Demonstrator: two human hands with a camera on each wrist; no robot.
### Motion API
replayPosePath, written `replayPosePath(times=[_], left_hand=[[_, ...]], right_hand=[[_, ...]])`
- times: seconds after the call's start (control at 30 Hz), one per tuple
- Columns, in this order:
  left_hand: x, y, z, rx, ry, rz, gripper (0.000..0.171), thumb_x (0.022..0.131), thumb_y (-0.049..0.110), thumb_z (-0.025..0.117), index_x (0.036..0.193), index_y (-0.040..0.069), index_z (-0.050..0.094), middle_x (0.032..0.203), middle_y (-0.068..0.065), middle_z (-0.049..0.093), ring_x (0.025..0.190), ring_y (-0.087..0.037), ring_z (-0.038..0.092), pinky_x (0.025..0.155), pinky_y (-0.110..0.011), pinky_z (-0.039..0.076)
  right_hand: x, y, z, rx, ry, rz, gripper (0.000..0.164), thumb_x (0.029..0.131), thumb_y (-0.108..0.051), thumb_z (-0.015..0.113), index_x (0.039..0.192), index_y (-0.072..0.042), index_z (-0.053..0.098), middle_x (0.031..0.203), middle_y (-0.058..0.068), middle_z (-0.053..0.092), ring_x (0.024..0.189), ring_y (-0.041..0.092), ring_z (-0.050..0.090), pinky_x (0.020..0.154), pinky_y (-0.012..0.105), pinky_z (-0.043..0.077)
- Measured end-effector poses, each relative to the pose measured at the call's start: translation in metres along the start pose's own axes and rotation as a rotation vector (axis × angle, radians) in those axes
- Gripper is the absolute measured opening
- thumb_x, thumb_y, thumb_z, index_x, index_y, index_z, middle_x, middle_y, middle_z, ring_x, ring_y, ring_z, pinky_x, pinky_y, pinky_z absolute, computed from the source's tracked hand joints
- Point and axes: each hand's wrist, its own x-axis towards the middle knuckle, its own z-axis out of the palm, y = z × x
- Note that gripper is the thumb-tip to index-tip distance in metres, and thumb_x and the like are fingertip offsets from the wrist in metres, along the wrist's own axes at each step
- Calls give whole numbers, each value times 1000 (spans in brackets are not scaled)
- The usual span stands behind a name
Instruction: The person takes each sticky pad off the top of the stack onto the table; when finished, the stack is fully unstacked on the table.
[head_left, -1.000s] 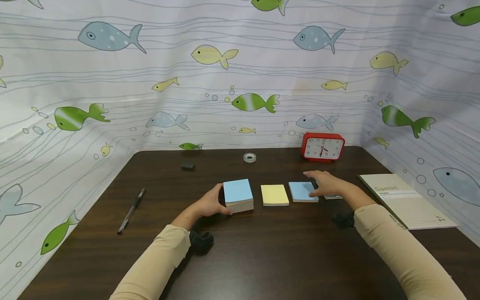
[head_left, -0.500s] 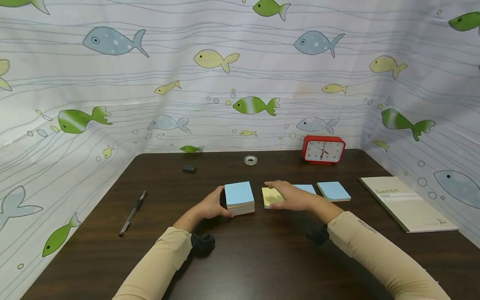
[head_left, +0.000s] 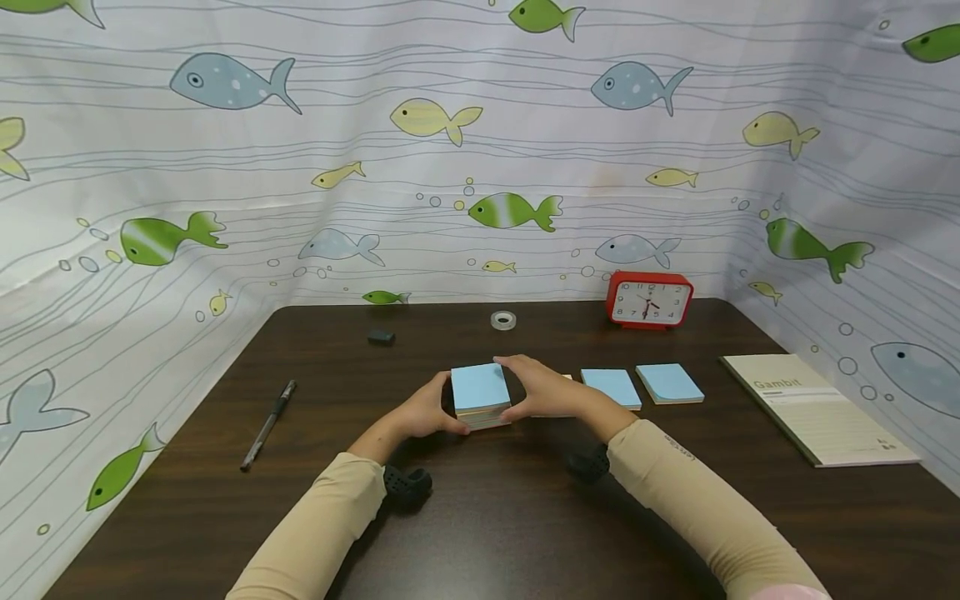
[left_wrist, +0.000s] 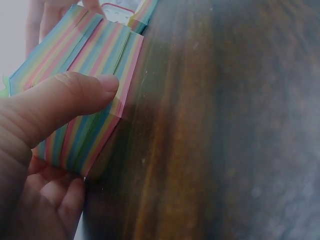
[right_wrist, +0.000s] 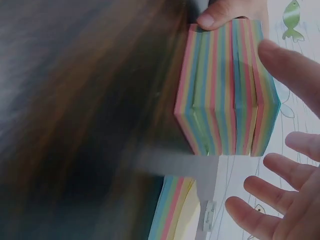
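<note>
A stack of sticky note pads, light blue on top with rainbow-striped sides, stands at the middle of the table. My left hand grips its left side, with the thumb across the striped front edge. At the stack's right side is my right hand, its fingers spread and relaxed around that corner. The right wrist view shows these fingers apart from the paper. A yellow-topped pad lies mostly hidden behind the right hand in the head view. Two blue-topped pads lie further right.
A notebook lies at the right edge. At the back stand a red clock, a roll of tape and a small dark block. A pen lies on the left. A fish-patterned curtain encloses the table.
My right hand has moved left from above the blue-topped pads, past the yellow pad, to the stack's right side. My left hand keeps its grip on the stack.
</note>
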Motion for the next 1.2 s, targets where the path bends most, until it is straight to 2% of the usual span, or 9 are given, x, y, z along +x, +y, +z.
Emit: replayPosePath(times=[0.17,0.4,0.7,0.93,1.2], left_hand=[[-1,0,0,12,-17,49,94,59,27,81,128,-4,25,118,-16,42,106,-28,42,89,-43,33],[2,2,0,-50,-11,-7,92,59,14,81,130,-1,24,121,-12,41,110,-24,42,90,-39,34],[0,3,-3,-50,-18,-13,92,61,14,80,131,-1,23,123,-14,39,113,-27,40,90,-40,34],[-1,1,-1,-47,-9,-23,91,60,13,80,131,-1,24,122,-14,40,111,-26,40,90,-41,33],[1,2,-2,-44,-25,-38,91,60,14,80,131,1,24,125,-14,37,116,-28,37,91,-41,33]], right_hand=[[12,0,3,17,-29,-10,93,66,-37,74,136,-1,24,135,16,28,121,28,30,94,41,30],[27,-2,0,29,-78,-7,95,67,-37,74,137,-2,20,136,17,26,120,29,28,91,42,32],[35,-6,-2,7,-131,24,94,66,-38,74,136,-1,23,132,17,32,115,29,34,85,41,37],[36,-4,2,-15,-134,53,93,62,-38,76,132,2,30,122,14,41,102,24,41,81,37,39],[33,-3,3,-24,-66,52,85,61,-38,76,125,3,38,114,13,44,93,21,45,76,32,42]])
